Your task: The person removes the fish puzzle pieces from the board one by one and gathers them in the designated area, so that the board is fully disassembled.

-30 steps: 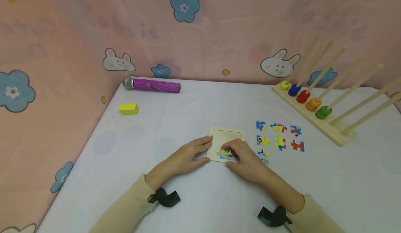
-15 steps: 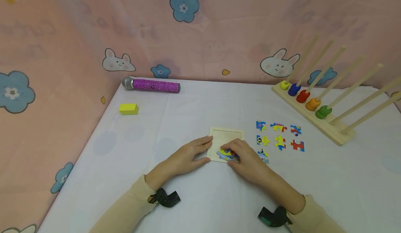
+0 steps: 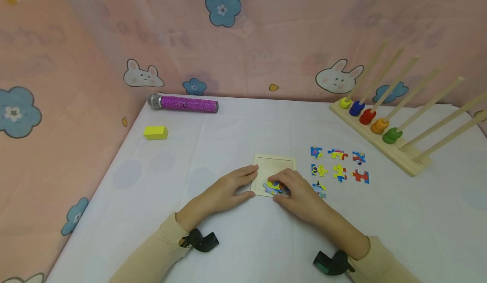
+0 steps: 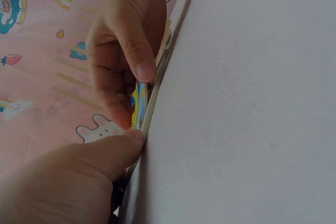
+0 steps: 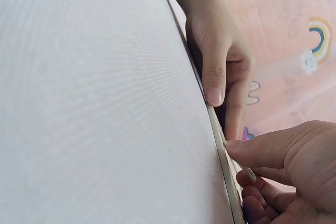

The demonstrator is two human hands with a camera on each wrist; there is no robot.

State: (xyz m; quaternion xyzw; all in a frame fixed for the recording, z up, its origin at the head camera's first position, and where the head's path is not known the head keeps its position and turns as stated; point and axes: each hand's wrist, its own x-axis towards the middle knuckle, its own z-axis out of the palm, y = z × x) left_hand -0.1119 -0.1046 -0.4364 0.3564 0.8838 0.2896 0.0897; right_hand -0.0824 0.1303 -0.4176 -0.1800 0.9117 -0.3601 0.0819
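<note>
In the head view my right hand [image 3: 296, 192] pinches a puzzle piece [image 5: 251, 174] between thumb and fingers, low in a square wooden puzzle tray [image 3: 275, 161]. Blue, yellow and red printed pieces [image 3: 271, 188] show beside its fingers; the hand partly covers them. From the left wrist view, a printed piece [image 4: 139, 106] stands tilted at the tray's near edge under the right thumb. My left hand [image 3: 230, 190] rests at the tray's left side, fingers extended along the edge and thumb at the near left corner.
Several loose puzzle pieces [image 3: 340, 173] lie right of the tray. Behind them stands a wooden bead rack [image 3: 399, 160] with upright rods. A purple glitter microphone [image 3: 189, 104] and a yellow block [image 3: 155, 133] lie at the back left, near a pink printed backdrop [image 3: 266, 33].
The right thumb shifts slightly right, then back left, along the tray's near edge, and the printed pieces under that hand move a little. The left hand stays in place.
</note>
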